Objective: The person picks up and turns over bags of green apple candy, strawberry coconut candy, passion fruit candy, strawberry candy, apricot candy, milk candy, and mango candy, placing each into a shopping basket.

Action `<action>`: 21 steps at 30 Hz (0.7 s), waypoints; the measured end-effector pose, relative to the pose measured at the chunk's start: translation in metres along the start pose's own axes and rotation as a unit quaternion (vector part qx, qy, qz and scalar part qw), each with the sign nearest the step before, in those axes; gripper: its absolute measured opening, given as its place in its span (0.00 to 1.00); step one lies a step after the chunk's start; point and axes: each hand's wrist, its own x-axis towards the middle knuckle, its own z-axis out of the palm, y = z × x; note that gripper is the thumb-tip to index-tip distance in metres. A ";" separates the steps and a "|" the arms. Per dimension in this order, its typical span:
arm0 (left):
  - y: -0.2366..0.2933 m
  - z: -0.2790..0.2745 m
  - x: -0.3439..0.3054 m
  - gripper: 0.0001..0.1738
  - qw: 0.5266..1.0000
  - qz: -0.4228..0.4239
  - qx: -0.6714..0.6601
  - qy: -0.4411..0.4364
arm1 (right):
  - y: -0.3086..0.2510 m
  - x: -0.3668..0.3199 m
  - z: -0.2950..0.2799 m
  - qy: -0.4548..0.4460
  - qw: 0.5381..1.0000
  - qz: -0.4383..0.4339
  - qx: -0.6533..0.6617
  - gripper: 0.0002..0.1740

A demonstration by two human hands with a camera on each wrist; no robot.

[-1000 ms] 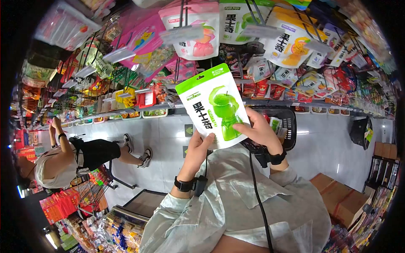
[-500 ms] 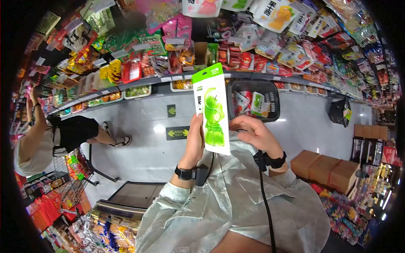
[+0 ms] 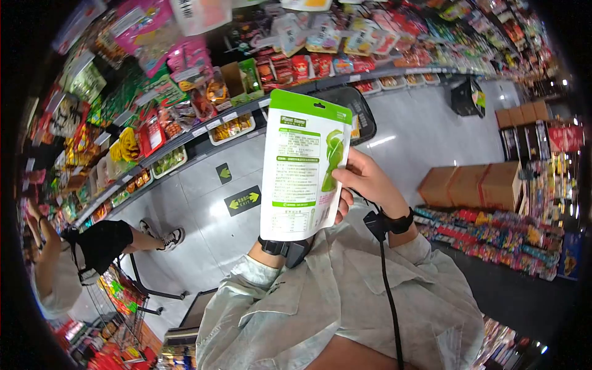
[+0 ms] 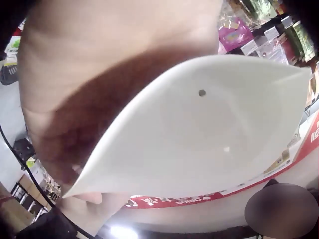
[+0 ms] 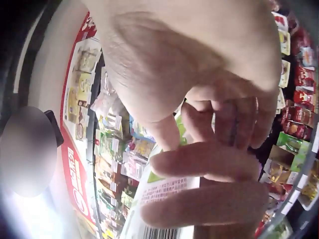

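Note:
A white and green snack pouch stands up before my chest in the head view, its printed back with small text and a green fruit picture facing me. My right hand pinches its right edge, thumb over the printed side. Mostly hidden behind the pouch is my left hand, whose palm lies along it in the left wrist view. Its fingers wrap round the edge below my right hand, over pink text and a barcode. The white folded base of the pouch fills much of the left wrist view.
Shelves of packaged snacks curve across the front. Behind the pouch, a black shopping basket stands on the floor by the shelf. A person with a cart is at left. Cardboard boxes stand at right.
The pouch has turned from its front, past a slanted view, to its back. My left hand has gone behind it, and my right hand has come back onto its edge. The view has swung right.

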 end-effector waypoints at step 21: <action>-0.190 0.023 0.165 0.25 0.914 -0.011 0.250 0.318 | 0.099 -0.176 -0.253 0.220 0.960 -0.118 0.128 0.13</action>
